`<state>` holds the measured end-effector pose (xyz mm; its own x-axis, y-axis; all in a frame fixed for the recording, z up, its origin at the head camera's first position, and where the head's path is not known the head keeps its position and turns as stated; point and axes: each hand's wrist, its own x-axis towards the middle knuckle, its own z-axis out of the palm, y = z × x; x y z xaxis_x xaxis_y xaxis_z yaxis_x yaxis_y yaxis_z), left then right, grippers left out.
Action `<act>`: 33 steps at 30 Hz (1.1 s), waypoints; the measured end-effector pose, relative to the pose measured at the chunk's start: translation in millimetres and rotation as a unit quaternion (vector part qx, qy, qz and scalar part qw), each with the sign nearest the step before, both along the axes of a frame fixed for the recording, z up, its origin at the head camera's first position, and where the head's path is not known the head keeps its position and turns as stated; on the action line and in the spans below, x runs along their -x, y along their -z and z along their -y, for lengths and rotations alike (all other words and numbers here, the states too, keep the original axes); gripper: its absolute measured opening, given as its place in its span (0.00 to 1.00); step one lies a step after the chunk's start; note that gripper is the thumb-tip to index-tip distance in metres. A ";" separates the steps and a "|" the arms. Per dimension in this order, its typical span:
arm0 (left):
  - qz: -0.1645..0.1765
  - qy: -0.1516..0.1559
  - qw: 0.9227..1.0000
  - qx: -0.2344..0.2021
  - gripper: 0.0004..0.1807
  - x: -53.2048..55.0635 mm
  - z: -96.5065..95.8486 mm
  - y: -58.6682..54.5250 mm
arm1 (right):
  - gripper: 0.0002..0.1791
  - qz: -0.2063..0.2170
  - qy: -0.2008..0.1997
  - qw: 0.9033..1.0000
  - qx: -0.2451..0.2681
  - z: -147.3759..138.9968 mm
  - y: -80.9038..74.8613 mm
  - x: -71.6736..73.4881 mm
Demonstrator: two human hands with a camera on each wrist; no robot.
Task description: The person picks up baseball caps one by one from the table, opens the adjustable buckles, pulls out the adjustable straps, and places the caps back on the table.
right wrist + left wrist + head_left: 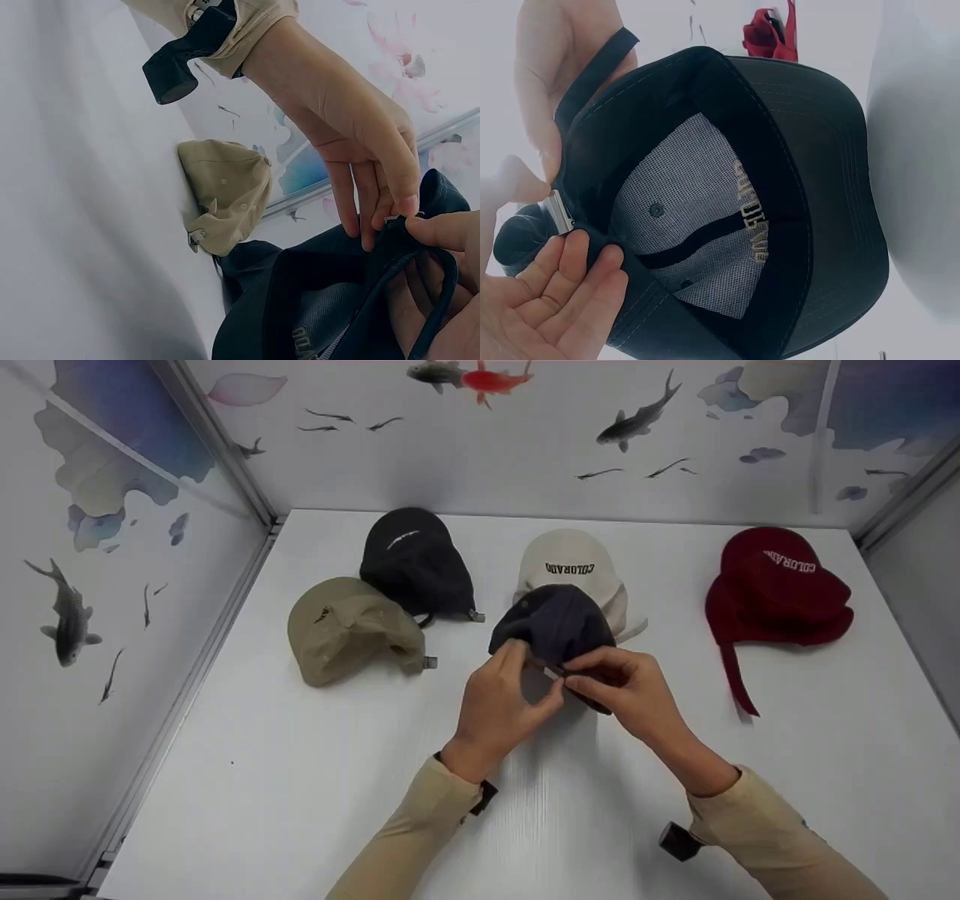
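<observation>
Both hands hold a dark navy cap (566,619) above the table, its opening toward me. My left hand (499,709) pinches the metal buckle (559,213) on the back strap between thumb and fingers. Opposite it, my right hand (637,686) pinches the strap beside the buckle, its thumb and fingertips right at it. The loose strap end (596,79) sticks out by the right hand in the left wrist view. Inside the cap, a pale mesh lining (675,202) and the back of stitched lettering show.
A cream cap (570,555) lies behind the navy one, partly covered by it in the head view. To the left are a black cap (412,559) and a khaki cap (337,622); at the right lies a dark red cap (780,592). Panels with painted fish enclose the white table (300,795).
</observation>
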<state>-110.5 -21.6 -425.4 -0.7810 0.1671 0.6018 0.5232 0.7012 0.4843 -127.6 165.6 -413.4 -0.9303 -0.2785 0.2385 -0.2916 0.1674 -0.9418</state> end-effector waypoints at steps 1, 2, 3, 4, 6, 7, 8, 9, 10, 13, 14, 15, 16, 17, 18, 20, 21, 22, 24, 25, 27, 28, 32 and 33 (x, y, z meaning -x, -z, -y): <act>0.000 0.001 1.000 0.000 0.15 0.2 0.1 0.1 | 0.06 0.000 -0.001 1.000 0.001 -0.1 -0.1 0.0; 0.000 0.002 1.000 -0.001 0.15 0.5 0.2 0.2 | 0.06 0.001 -0.002 1.000 0.002 -0.2 -0.2 0.0; 0.000 0.003 1.000 -0.001 0.15 0.6 0.2 0.0 | 0.06 0.002 -0.002 1.000 0.003 -0.4 -0.1 0.1; 0.000 0.004 1.000 -0.002 0.15 0.8 0.4 0.0 | 0.06 0.003 -0.003 1.000 0.004 -0.4 -0.1 0.2; 0.001 0.006 1.000 -0.002 0.14 1.0 0.6 -0.2 | 0.06 0.007 -0.003 1.000 0.006 -0.7 0.4 0.9; 0.002 0.006 1.000 -0.003 0.14 1.0 0.7 -0.3 | 0.06 0.009 -0.004 1.000 0.006 -0.8 0.6 1.1; 0.003 0.007 1.000 -0.003 0.14 1.0 0.7 -0.6 | 0.06 0.010 -0.004 1.000 0.007 -0.9 0.8 1.4; 0.004 0.007 1.000 -0.003 0.14 0.9 0.8 -0.8 | 0.06 0.011 -0.005 1.000 0.008 -0.9 0.9 1.5; 0.006 0.008 1.000 -0.004 0.14 1.0 0.9 -0.9 | 0.06 0.012 -0.006 1.000 0.008 -0.8 1.1 1.6; 0.010 0.009 1.000 -0.006 0.14 0.9 1.3 -1.6 | 0.06 0.014 -0.009 1.000 0.010 -0.9 1.1 1.4; 0.011 0.010 1.000 -0.007 0.14 0.7 1.3 -1.8 | 0.06 0.015 -0.009 1.000 0.011 -0.9 1.0 1.4; 0.012 0.011 1.000 -0.007 0.14 0.7 1.3 -2.0 | 0.06 0.016 -0.010 1.000 0.012 -0.9 0.9 1.2; 0.013 0.011 1.000 -0.008 0.14 0.7 1.4 -2.0 | 0.07 0.016 -0.010 1.000 0.012 -0.9 0.9 1.3; 0.014 0.012 1.000 -0.008 0.14 0.6 1.5 -2.0 | 0.07 0.017 -0.010 1.000 0.012 -1.0 0.6 1.1; 0.014 0.013 1.000 -0.008 0.14 0.5 1.5 -2.0 | 0.07 0.018 -0.011 1.000 0.012 -1.0 0.5 1.0; 0.015 0.014 1.000 -0.007 0.14 0.2 1.6 -2.1 | 0.07 0.021 -0.011 1.000 0.010 -1.3 0.0 0.8; 0.015 0.013 1.000 -0.006 0.13 0.2 1.7 -2.0 | 0.06 0.023 -0.011 1.000 0.009 -1.4 -0.3 0.6; 0.016 0.013 1.000 -0.005 0.13 0.2 1.8 -1.9 | 0.06 0.024 -0.011 1.000 0.007 -1.4 -0.4 0.6; 0.016 0.011 1.000 -0.004 0.13 0.2 1.9 -2.1 | 0.06 0.027 -0.011 1.000 0.005 -1.6 -0.6 0.4; 0.016 0.010 1.000 -0.003 0.13 0.2 1.8 -2.1 | 0.06 0.028 -0.011 1.000 0.004 -1.6 -0.7 0.2; 0.016 0.009 1.000 -0.002 0.13 0.2 1.8 -2.1 | 0.06 0.028 -0.011 1.000 0.004 -1.6 -0.5 0.2; 0.016 0.009 1.000 -0.002 0.13 0.2 1.8 -2.2 | 0.06 0.028 -0.011 1.000 0.004 -1.7 -0.5 0.1; 0.015 0.010 1.000 -0.001 0.13 -0.3 2.1 -2.5 | 0.06 0.025 -0.013 1.000 0.009 -1.3 0.0 -0.3; 0.015 0.011 1.000 -0.001 0.13 -0.4 2.2 -2.6 | 0.06 0.025 -0.013 1.000 0.010 -1.2 0.1 -0.4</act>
<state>-110.1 -23.8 -422.8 -0.7946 0.1826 0.5790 0.5235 0.6890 0.5012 -127.1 166.8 -413.5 -0.9339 -0.2980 0.1976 -0.2481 0.1424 -0.9582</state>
